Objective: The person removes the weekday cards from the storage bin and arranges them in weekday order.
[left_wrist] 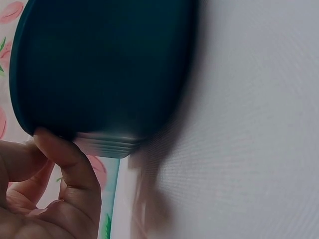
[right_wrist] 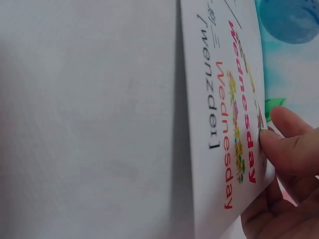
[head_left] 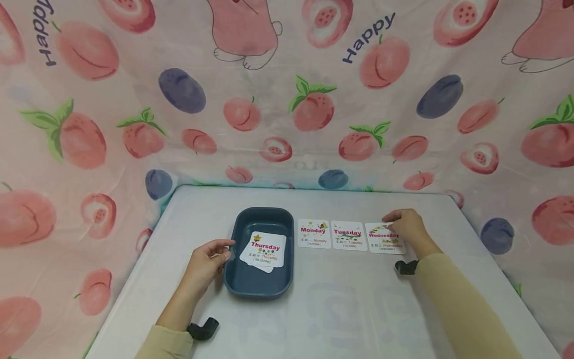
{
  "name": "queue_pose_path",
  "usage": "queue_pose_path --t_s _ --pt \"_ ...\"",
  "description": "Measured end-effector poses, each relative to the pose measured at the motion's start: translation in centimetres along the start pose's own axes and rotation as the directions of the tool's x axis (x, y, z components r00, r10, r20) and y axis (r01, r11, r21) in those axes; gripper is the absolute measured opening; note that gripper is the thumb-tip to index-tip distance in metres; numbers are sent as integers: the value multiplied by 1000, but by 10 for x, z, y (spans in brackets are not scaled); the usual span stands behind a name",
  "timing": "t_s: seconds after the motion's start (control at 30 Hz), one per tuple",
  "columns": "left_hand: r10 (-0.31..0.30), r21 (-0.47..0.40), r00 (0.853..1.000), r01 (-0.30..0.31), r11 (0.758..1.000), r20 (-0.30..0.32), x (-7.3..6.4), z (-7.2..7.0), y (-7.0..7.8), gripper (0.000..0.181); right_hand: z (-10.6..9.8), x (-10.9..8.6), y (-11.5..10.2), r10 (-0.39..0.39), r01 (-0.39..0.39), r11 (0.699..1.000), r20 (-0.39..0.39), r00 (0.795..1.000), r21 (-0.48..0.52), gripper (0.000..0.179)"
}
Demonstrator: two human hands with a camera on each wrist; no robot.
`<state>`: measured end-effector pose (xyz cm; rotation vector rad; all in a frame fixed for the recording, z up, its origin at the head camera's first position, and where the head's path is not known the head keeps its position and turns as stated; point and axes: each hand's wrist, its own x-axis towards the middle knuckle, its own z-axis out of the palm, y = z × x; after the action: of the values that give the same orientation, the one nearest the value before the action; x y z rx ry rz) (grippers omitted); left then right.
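We see a pale table (head_left: 336,319) with rounded far corners. Directly on it, left of centre, stands a dark blue tray (head_left: 257,286). Just beside its right wall lie the Monday card (head_left: 314,244) and the Tuesday card (head_left: 349,245), face up. The Wednesday card (head_left: 381,247) ends the row; we cannot tell whether it rests fully flat.

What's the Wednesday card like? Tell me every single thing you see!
The Wednesday card is white with rounded corners and looks like stiff paper. Big pinkish-red letters say Wednesday, with little colourful pictures around them; below come Chinese characters, a smaller orange-red Wednesday and bracketed sound letters. It's face up, just right of the Tuesday card. The right hand pinches its top edge, covering the upper right corner.
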<state>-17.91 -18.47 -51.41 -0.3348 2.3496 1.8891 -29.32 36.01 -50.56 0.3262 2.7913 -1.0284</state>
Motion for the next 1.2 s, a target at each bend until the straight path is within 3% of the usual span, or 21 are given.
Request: queue_pose_path --t_s 1.2 --pt "0 0 1000 0 1000 -5 0 0 1 32 7 -1 7 33 -31 998 -38 999 46 36"
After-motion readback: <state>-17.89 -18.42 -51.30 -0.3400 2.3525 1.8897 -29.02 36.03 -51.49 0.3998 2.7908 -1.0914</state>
